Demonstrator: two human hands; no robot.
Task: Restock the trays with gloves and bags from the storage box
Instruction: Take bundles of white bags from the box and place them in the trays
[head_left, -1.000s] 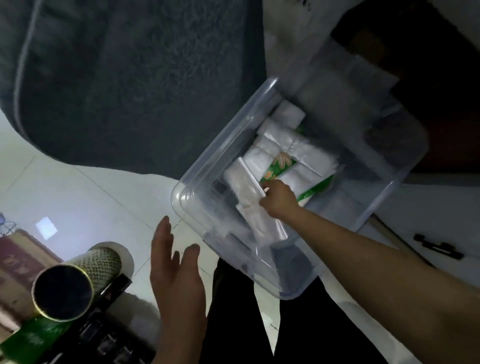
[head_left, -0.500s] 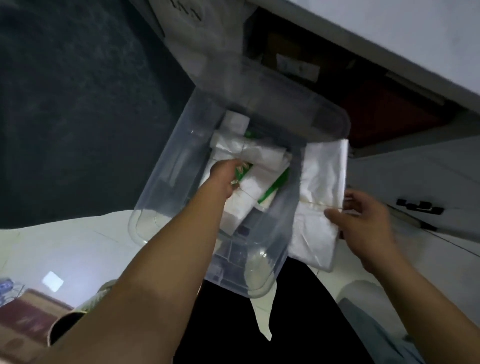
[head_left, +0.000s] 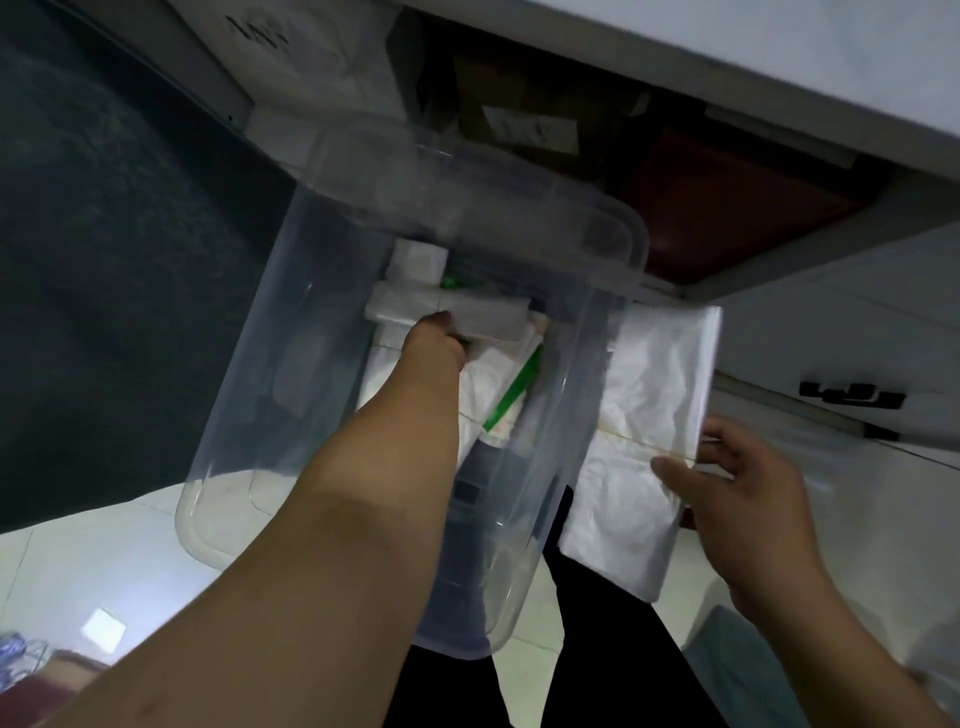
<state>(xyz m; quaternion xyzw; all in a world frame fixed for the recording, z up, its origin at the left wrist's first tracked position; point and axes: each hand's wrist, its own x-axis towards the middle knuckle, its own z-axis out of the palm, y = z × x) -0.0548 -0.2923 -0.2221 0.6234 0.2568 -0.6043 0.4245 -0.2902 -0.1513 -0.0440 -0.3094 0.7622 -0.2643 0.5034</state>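
Inside the clear storage box (head_left: 322, 322), the left hand (head_left: 434, 345) reaches among white packets (head_left: 410, 304) — its fingertips buried beneath them, the grip itself unseen. The right hand (head_left: 748, 499) holds a white bag bundle (head_left: 654, 415) partly veiled by the box wall. Print on the cardboard label (head_left: 530, 127) under the counter (head_left: 779, 62) is blurred — illegible; both forearms run off the lower edge.
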